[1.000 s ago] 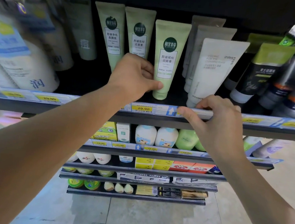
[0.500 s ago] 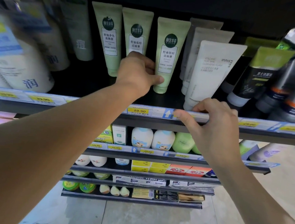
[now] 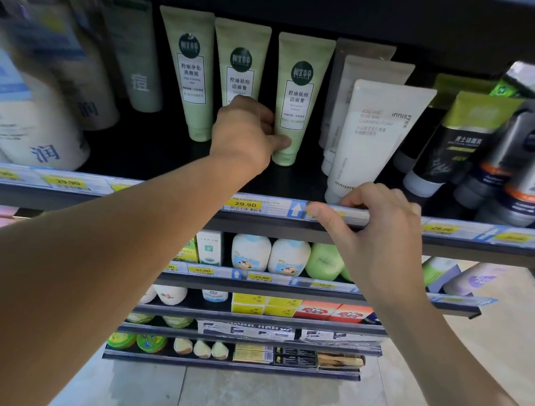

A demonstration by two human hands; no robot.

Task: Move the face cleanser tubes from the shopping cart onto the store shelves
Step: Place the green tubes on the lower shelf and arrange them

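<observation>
Upper centre of frame, on the top shelf [image 3: 153, 160]: L hand [image 3: 246, 133] pinches green cleanser tube [image 3: 300, 86] near its cap; R hand [image 3: 382, 242] grips price rail [image 3: 451, 230]. Seat it upright, label fwd, w/o nudging neighbours.

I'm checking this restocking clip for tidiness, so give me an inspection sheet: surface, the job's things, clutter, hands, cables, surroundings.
Surface: dark top shelf, with a price rail along its front.
Job's things: three green tubes stand cap-down; the rightmost green tube is being held.
Clutter: white tubes and dark tubes crowd the right; blurred bottles at left.
Hands: left hand pinches the rightmost green tube low down; right hand grips the price rail.
Cables: nothing seen.
Surroundings: lower shelves of bottles and boxes; tiled floor.
</observation>
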